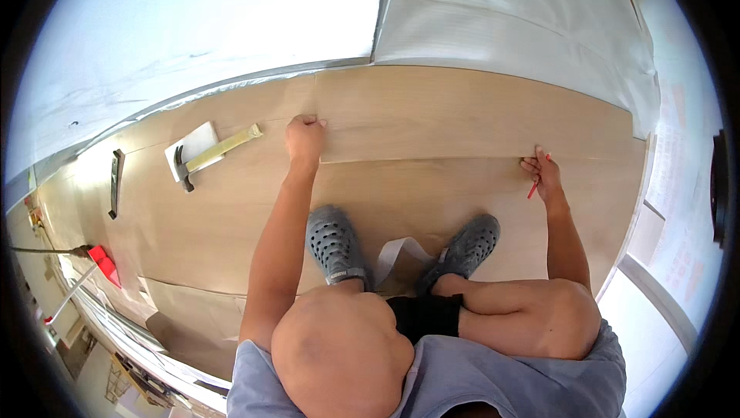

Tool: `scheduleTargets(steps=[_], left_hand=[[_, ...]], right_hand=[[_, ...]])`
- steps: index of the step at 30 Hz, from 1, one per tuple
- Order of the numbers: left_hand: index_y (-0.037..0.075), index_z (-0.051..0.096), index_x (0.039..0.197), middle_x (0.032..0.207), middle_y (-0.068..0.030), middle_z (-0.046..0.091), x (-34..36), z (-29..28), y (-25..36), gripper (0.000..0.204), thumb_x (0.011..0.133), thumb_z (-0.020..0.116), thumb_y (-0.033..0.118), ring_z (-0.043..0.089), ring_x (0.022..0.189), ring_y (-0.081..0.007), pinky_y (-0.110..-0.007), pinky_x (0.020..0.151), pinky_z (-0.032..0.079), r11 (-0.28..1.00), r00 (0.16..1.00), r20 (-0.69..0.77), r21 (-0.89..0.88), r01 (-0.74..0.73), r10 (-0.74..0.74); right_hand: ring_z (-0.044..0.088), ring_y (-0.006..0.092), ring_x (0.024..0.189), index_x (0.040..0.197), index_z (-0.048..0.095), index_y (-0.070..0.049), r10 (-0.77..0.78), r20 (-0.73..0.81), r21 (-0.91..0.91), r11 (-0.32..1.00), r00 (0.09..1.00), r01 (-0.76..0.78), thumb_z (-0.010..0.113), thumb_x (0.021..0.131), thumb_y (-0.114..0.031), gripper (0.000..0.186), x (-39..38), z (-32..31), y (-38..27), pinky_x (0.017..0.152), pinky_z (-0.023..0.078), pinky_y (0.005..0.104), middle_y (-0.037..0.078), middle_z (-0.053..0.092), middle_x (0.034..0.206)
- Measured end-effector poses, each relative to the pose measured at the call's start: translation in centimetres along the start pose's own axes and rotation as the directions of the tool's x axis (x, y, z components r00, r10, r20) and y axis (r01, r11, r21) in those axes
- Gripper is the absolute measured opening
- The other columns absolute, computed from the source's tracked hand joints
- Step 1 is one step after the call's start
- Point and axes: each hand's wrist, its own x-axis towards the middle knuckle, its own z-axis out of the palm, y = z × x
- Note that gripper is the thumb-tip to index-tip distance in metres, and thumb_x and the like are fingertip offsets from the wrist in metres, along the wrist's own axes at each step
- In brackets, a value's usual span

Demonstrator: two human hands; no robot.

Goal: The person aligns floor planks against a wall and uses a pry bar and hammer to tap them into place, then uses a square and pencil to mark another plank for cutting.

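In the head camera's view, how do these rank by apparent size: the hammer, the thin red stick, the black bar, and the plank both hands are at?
1. Plank, by far the largest
2. Hammer
3. Black bar, shorter than the hammer
4. Red stick, smallest, though partly hidden by the right hand

Plank (pixel 470 116) sits past both clogs (pixel 333 241), sheeting (pixel 501 13) beyond its far edge. Left hand (pixel 306 141) at the plank's left end; right hand (pixel 544 174) at the near edge, toward the right end, pencil (pixel 533 190) in it. Claw hammer (pixel 221 154) left of the left hand, lying across a flat pad (pixel 196 140) on the floorboards (pixel 231 225). Bar (pixel 115 184) farther left, also on the floorboards. Strip (pixel 391 250) between the clogs.
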Motion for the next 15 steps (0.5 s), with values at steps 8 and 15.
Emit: scheduleTargets(steps=[8, 15], left_hand=[[-0.002, 0.075, 0.098, 0.088, -0.0141, 0.075, -0.5, 0.4, 0.2, 0.026, 0.08, 0.08, 0.016, 0.069, 0.083, -0.0248, -0.038, 0.077, 0.053, 1.0, 0.996, -0.083, 0.003, 0.012, -0.012], [0.002, 0.077, 0.101, 0.094, -0.0202, 0.076, 1.7, 0.1, -2.4, 0.03, 0.08, 0.077, 0.023, 0.073, 0.092, -0.0339, -0.041, 0.082, 0.056, 0.998, 0.995, -0.076, -0.008, -0.063, 0.062]], right_hand=[[0.073, 0.0161, 0.081, 0.1, 0.062, -0.006, 0.0, 0.026, -0.008, 1.0, 1.0, 0.001, 0.07, 0.095, -0.051, 0.045, 0.1, 0.1, 0.1, 0.044, 0.034, 0.0203, 0.009, 0.071, 0.093], [0.074, 0.0176, 0.079, 0.108, 0.064, -0.003, 0.068, -0.017, -0.149, 0.986, 0.998, -0.07, 0.067, 0.095, -0.055, 0.053, -0.8, 0.2, -0.1, 0.045, 0.036, 0.0193, 0.011, 0.072, 0.091]])
